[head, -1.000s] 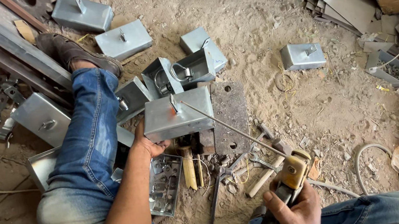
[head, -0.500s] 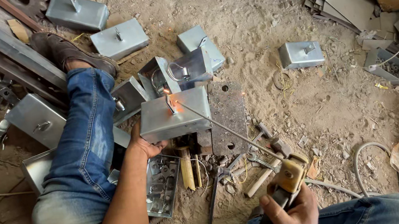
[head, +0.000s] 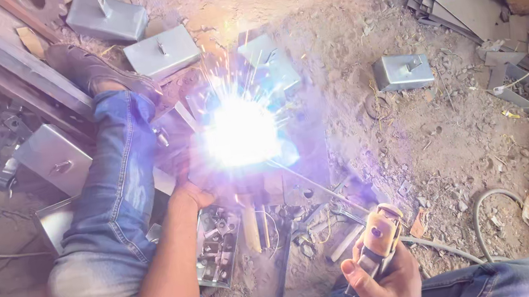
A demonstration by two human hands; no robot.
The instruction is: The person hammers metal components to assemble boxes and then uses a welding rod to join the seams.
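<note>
Arc welding in hand: right hand [head: 384, 284], fingers clamped on electrode holder [head: 377, 240], strikes rod [head: 315, 186] on metal box [head: 239, 166] mid-floor, left hand [head: 191, 196] gripping its near edge; next needs steady rod feed.

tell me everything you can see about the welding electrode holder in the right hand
The welding electrode holder is a tan, worn clamp, gripped from below by the right hand. It tilts up and to the left. A thin straight rod runs from its head toward the bright arc, where sparks scatter. A grey cable trails from it to the right across the sandy floor.
</note>
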